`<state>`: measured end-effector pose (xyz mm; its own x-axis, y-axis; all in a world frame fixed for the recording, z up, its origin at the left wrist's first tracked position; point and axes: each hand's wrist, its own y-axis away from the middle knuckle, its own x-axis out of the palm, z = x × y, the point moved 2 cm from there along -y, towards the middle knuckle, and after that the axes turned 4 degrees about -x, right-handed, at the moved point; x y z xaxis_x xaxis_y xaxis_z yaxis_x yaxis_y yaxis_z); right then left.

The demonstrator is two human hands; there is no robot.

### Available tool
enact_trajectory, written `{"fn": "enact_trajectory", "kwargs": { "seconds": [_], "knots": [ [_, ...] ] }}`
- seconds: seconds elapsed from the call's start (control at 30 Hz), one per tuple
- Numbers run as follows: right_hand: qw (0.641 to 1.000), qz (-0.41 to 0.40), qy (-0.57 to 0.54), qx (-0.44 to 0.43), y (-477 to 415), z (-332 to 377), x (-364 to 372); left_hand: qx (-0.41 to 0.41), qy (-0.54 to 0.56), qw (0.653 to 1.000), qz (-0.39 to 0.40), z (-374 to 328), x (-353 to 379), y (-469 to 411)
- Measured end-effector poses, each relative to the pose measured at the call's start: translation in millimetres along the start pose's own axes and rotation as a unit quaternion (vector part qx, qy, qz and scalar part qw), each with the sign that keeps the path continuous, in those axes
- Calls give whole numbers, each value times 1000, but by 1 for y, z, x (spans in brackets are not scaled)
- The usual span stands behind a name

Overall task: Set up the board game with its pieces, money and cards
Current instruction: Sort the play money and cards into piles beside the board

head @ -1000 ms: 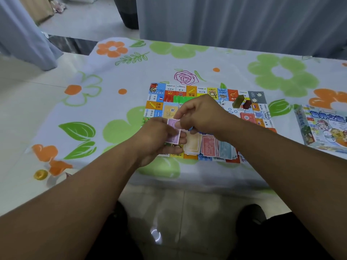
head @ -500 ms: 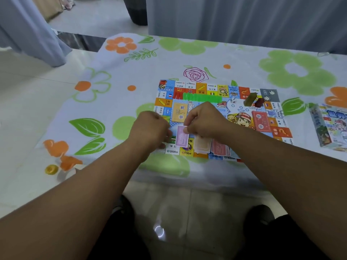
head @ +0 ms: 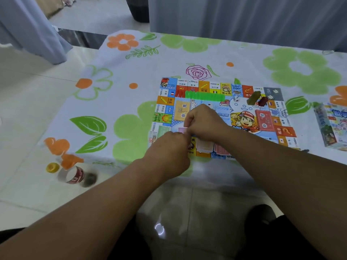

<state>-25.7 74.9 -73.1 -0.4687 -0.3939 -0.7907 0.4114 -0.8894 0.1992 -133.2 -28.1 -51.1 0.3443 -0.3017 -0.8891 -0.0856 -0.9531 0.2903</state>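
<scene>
The flat, glossy, many-coloured paper game board [head: 244, 121] lies on the flower-printed cloth of the worktop [head: 131, 102], with small rectangular piles of beige paper notes [head: 204, 146] and red paper notes [head: 221, 150] at its near edge, partly hidden by the wrists. The right hand [head: 204, 123] arches knuckles-up over the board, its grip pinching a thin pink paper note [head: 181, 130] near the board's near left corner. The left hand [head: 169, 149] meets it back-up, with its fingers curled under and out of sight, so I cannot tell what its grip holds.
</scene>
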Motion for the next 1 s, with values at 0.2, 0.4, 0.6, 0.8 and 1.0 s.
{"fn": "enact_trajectory", "kwargs": {
  "seconds": [0.2,0.4,0.6,0.8,1.0],
  "knots": [
    [1000,-3,25,-8,0,1,5,2,3,1000,12,1,3,0],
    [997,10,71,-10,1,3,6,7,11,1000,16,0,3,1],
    [994,22,107,-21,4,5,5,1,11,1000,27,-1,2,1],
    [992,26,118,-24,4,8,5,-12,10,1000,18,1,0,3],
    [995,23,98,-24,5,15,-1,-33,0,999,-8,4,-10,-1]
  ]
}}
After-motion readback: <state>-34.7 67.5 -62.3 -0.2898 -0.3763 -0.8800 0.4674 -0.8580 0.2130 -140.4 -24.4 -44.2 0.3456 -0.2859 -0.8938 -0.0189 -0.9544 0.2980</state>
